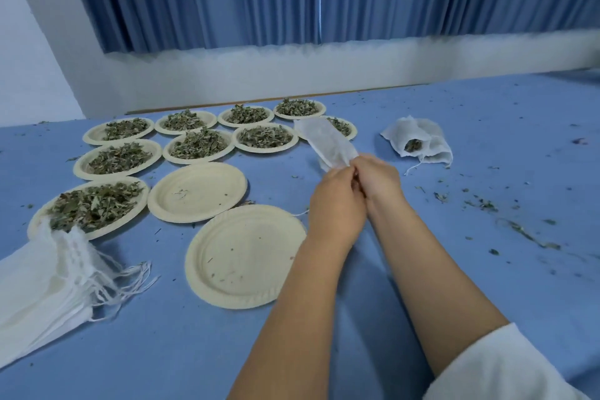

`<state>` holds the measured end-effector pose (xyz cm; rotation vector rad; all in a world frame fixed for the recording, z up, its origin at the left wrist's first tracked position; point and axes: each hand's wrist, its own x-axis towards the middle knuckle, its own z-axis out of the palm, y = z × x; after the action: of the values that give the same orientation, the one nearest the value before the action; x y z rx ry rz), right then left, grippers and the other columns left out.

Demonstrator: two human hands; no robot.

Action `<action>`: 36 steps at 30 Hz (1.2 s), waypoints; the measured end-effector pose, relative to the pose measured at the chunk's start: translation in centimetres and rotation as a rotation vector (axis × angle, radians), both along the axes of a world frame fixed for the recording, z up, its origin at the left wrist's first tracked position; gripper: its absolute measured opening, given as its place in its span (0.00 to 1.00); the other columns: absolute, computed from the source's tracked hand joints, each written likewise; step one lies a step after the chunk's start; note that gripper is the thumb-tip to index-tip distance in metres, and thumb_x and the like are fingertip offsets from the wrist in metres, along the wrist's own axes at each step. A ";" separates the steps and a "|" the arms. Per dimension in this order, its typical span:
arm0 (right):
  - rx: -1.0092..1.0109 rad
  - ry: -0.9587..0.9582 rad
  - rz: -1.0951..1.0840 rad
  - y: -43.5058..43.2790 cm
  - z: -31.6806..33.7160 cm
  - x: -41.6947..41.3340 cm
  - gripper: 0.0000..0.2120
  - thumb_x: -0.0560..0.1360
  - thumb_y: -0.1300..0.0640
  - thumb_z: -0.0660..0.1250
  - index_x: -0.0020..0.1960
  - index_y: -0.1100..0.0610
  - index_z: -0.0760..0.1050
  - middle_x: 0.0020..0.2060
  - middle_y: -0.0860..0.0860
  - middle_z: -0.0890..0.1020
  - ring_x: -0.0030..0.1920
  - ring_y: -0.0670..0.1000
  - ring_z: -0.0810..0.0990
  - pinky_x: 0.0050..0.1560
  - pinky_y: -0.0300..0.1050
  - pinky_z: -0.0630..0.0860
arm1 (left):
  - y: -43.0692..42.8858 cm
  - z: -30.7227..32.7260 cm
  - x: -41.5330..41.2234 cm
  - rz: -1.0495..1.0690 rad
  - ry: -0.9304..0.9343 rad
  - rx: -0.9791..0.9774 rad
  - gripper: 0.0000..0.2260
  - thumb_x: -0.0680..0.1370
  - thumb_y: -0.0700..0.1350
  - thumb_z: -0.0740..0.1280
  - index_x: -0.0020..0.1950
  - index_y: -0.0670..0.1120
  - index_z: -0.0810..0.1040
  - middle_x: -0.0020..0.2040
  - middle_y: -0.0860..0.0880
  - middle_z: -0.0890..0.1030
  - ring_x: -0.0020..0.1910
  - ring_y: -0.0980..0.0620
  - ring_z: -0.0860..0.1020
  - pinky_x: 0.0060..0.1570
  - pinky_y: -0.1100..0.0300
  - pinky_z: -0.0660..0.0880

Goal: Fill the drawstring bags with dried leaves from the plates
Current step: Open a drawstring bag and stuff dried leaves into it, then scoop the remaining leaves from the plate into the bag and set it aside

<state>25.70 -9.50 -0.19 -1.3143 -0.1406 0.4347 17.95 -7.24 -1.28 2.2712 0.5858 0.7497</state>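
bag: the drawstring bag (324, 141) hung flat above the table (487, 269), near the far plates.
hands: left hand (336, 201) and right hand (376, 177) both pinched its near end.
feel: seemingly thin, limp, featherlight; best gripped at the hem.
dried leaves (92, 206): probably brittle, spill-prone.

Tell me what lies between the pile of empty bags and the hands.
One emptied paper plate lies between the pile of empty bags and the left hand and right hand, which hold a drawstring bag; the head view shows it.
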 end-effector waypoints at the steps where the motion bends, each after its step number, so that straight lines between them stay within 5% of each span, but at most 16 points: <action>1: -0.016 -0.021 -0.031 -0.4 -0.1 1.1 0.14 0.73 0.71 0.58 0.34 0.57 0.73 0.21 0.47 0.74 0.21 0.45 0.72 0.20 0.31 0.65 | -0.4 -0.2 1.1 -0.019 -0.013 -0.037 0.13 0.79 0.36 0.58 0.60 0.41 0.77 0.58 0.43 0.79 0.56 0.44 0.76 0.56 0.50 0.71; 7: -0.011 0.059 -0.213 -1.3 -1.8 6.3 0.26 0.77 0.72 0.57 0.72 0.56 0.69 0.46 0.59 0.82 0.28 0.47 0.78 0.27 0.36 0.74 | -1.1 -1.7 6.1 -0.045 -0.027 -0.184 0.14 0.81 0.39 0.57 0.67 0.43 0.73 0.61 0.45 0.77 0.62 0.46 0.73 0.56 0.57 0.67; 11: -0.010 0.022 -0.311 -0.5 -3.0 8.4 0.21 0.77 0.71 0.56 0.65 0.58 0.77 0.41 0.57 0.81 0.27 0.47 0.76 0.23 0.33 0.71 | -0.7 -2.9 7.2 -0.099 -0.060 -0.228 0.19 0.80 0.37 0.58 0.71 0.47 0.71 0.63 0.50 0.77 0.64 0.50 0.73 0.59 0.61 0.68; 13: -0.119 -0.109 -0.299 0.2 -3.2 9.5 0.20 0.77 0.70 0.55 0.62 0.60 0.79 0.47 0.58 0.82 0.32 0.47 0.77 0.25 0.30 0.71 | -0.4 -3.5 7.4 -0.114 -0.062 -0.217 0.21 0.79 0.37 0.59 0.71 0.50 0.71 0.64 0.52 0.77 0.64 0.53 0.72 0.56 0.67 0.66; 15: -0.232 -0.225 -0.247 1.0 -3.4 10.4 0.19 0.76 0.70 0.55 0.61 0.62 0.80 0.56 0.58 0.82 0.45 0.51 0.81 0.37 0.28 0.74 | -0.1 -3.8 7.6 -0.097 -0.039 -0.201 0.22 0.80 0.40 0.60 0.73 0.52 0.69 0.66 0.53 0.76 0.65 0.53 0.72 0.55 0.67 0.65; 17: -0.327 -0.282 -0.188 1.7 -3.7 11.4 0.16 0.76 0.68 0.56 0.56 0.66 0.81 0.57 0.61 0.82 0.56 0.58 0.80 0.55 0.42 0.76 | 0.1 -4.1 7.8 -0.065 -0.029 -0.185 0.20 0.80 0.41 0.61 0.72 0.52 0.71 0.62 0.52 0.78 0.63 0.51 0.74 0.51 0.66 0.65; 19: -0.390 -0.272 -0.115 2.1 -3.8 12.5 0.12 0.76 0.64 0.58 0.42 0.63 0.79 0.48 0.62 0.83 0.51 0.62 0.81 0.54 0.54 0.78 | 0.2 -4.2 7.9 -0.058 -0.024 -0.180 0.19 0.79 0.41 0.62 0.70 0.51 0.72 0.60 0.49 0.80 0.61 0.49 0.75 0.51 0.64 0.66; 22: -0.364 -0.185 -0.059 2.5 -3.5 13.5 0.12 0.77 0.62 0.59 0.36 0.54 0.70 0.37 0.53 0.78 0.41 0.55 0.79 0.47 0.52 0.80 | 0.3 -4.2 7.8 -0.046 0.015 -0.187 0.22 0.79 0.40 0.62 0.73 0.51 0.69 0.67 0.49 0.76 0.66 0.50 0.72 0.58 0.65 0.65; 26: -0.305 -0.157 -0.051 3.1 -3.5 14.3 0.09 0.78 0.62 0.58 0.40 0.61 0.71 0.38 0.59 0.79 0.40 0.60 0.83 0.43 0.57 0.80 | 0.2 -4.1 7.6 -0.056 0.033 -0.188 0.24 0.78 0.40 0.62 0.75 0.51 0.68 0.70 0.50 0.74 0.69 0.52 0.70 0.65 0.62 0.64; 31: -0.322 -0.174 -0.016 3.1 -3.3 14.7 0.18 0.79 0.59 0.56 0.68 0.60 0.67 0.52 0.56 0.76 0.36 0.50 0.82 0.25 0.42 0.78 | 0.3 -3.9 7.5 -0.038 0.031 -0.214 0.23 0.79 0.40 0.62 0.74 0.50 0.69 0.70 0.51 0.74 0.68 0.52 0.71 0.66 0.61 0.64; 34: -0.334 -0.228 -0.030 3.0 -3.7 14.4 0.23 0.78 0.60 0.57 0.73 0.58 0.64 0.54 0.55 0.76 0.40 0.53 0.82 0.40 0.51 0.83 | 0.3 -3.8 7.5 -0.042 0.018 -0.226 0.22 0.79 0.40 0.62 0.73 0.50 0.71 0.69 0.51 0.75 0.66 0.52 0.72 0.64 0.62 0.65; 36: -0.415 -0.332 -0.099 3.1 -4.0 14.3 0.19 0.78 0.60 0.59 0.68 0.61 0.69 0.53 0.57 0.78 0.50 0.61 0.82 0.55 0.60 0.79 | 0.3 -3.7 7.4 -0.046 0.011 -0.236 0.22 0.79 0.39 0.62 0.73 0.49 0.71 0.69 0.52 0.75 0.66 0.52 0.72 0.64 0.63 0.65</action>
<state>39.98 -6.43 -4.19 -1.7903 -0.2707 0.1596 25.34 -6.94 -4.98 2.0656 0.5922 0.6123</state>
